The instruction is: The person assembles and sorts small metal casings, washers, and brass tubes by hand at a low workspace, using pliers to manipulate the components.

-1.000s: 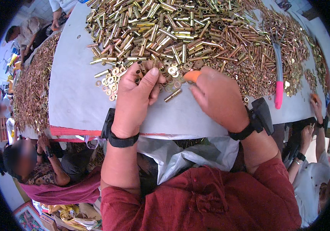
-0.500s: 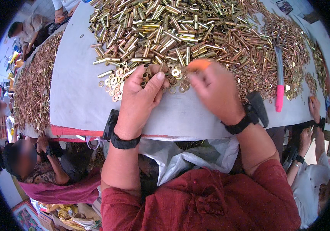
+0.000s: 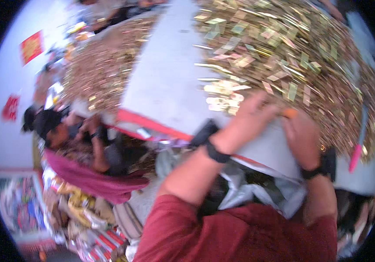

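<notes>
Motion blurs the whole view. My left hand (image 3: 257, 111) is closed at the near edge of a large heap of brass tubes (image 3: 279, 39), its fingers curled. What lies inside it is smeared. My right hand (image 3: 303, 137) is close beside it, fingers bent towards the left fingertips. A small orange piece (image 3: 289, 113) shows at its fingertips; whether it is worn or held I cannot tell. Left of my left hand lies a cluster of shiny brass washers (image 3: 224, 98) on the pale tabletop (image 3: 161, 78).
A pink-handled tool (image 3: 355, 158) lies on the right. Below the table's red edge (image 3: 152, 124) hangs an open whitish sack (image 3: 244, 194). At left a person in a dark cap (image 3: 50, 126) sits by another brass heap (image 3: 104, 65). Piled bags (image 3: 82, 205) lie lower left.
The view has swung left, so table and hands appear farther right and blurred. My right hand has come nearer my left. Brass tubes seen in my left hand before are now smeared.
</notes>
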Available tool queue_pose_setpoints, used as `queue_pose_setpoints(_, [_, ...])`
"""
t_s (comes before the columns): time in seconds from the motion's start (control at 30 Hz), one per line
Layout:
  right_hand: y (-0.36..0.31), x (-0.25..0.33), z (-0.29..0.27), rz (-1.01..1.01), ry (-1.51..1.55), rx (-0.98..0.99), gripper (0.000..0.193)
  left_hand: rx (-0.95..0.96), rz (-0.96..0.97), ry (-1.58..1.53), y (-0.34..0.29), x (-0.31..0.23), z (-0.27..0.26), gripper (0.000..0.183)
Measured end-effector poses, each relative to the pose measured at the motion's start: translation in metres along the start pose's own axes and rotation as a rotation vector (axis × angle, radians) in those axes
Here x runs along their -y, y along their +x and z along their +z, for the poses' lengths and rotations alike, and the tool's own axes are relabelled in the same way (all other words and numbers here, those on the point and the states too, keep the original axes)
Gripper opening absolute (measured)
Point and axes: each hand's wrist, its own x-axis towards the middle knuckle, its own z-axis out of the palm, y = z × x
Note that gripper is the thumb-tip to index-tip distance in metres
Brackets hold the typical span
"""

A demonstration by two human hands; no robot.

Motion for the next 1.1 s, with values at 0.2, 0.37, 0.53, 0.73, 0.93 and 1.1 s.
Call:
queue_pose_setpoints(0.2, [0.001,-0.026,0.001,0.238,0.464,-0.121,0.014,0.024,0.208,0.227,-0.006,0.004,0.018,0.021])
queue_pose_setpoints(0.37, [-0.002,-0.018,0.004,0.282,0.703,-0.055,0.013,0.017,0.272,0.177,-0.006,0.005,0.016,0.019])
queue_pose_setpoints(0.53, [0.005,-0.011,-0.002,-0.164,0.311,-0.282,0.013,0.072,0.073,-0.119,-0.003,0.002,0.015,0.016])
queue_pose_setpoints(0.73, [-0.001,-0.016,-0.006,0.127,0.612,-0.102,0.019,0.006,0.148,-0.092,-0.004,0.004,0.023,0.016])
queue_pose_setpoints(0.93, [-0.007,-0.008,-0.024,0.390,0.986,0.085,0.024,0.082,0.290,0.167,0.000,0.017,0.032,0.022])
queue_pose_setpoints(1.1, [0.015,0.008,-0.036,0.057,0.299,0.181,0.031,0.015,0.119,0.084,-0.011,0.004,-0.004,0.019])
